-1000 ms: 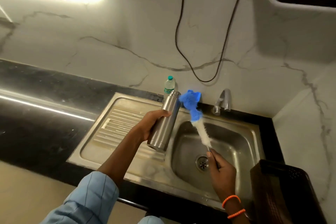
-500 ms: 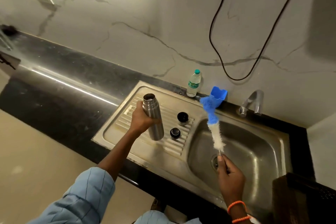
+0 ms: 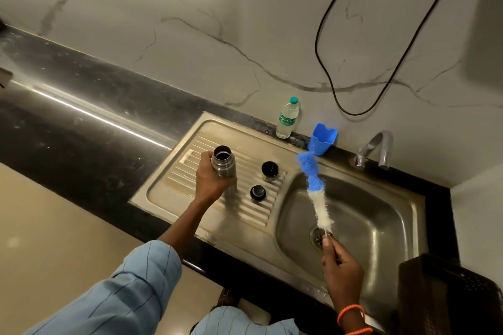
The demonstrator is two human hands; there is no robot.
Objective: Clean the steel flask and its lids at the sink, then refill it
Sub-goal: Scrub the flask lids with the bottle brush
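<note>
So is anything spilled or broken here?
Nothing spilled or broken shows. The flask stands upright on the drainboard in the left hand, both lids sit beside it, and the right hand holds the brush.

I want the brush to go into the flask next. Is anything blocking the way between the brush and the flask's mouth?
Nothing visible does. The flask stands open on the drainboard; the two lids sit lower, beneath the path from the brush.

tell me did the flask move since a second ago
Yes. The steel flask, held by the left hand, went from over the basin's edge leftward to stand upright on the ribbed drainboard, left of the two lids.
</note>
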